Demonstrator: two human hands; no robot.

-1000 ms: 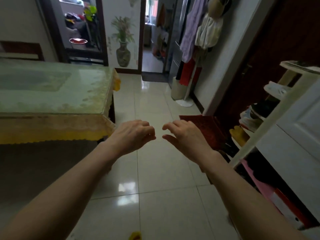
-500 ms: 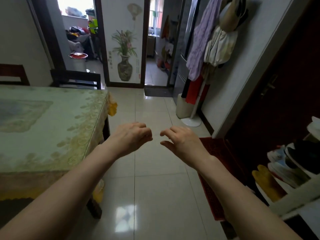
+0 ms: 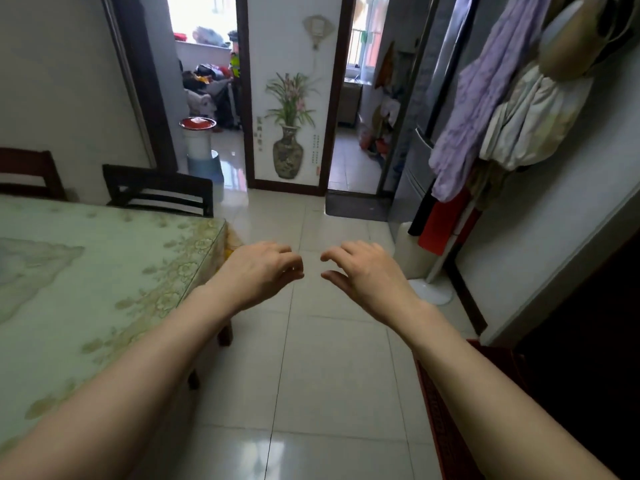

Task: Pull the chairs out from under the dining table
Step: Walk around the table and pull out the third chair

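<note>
Dark chairs (image 3: 159,190) sit half-hidden, seemingly tucked; left hand (image 3: 256,275), right hand (image 3: 363,275) loosely curled, empty.

Ahead of you, a wall panel painted with a flowering vase (image 3: 288,133) stands between two dark-framed doorways. In the left doorway you can see a white stool with a red top (image 3: 197,136). On your right, a purple garment (image 3: 481,95) and a pale bundle (image 3: 530,123) hang on a white floor stand (image 3: 433,289). A red mat (image 3: 446,427) lies on the glossy tiled floor (image 3: 329,375).
</note>
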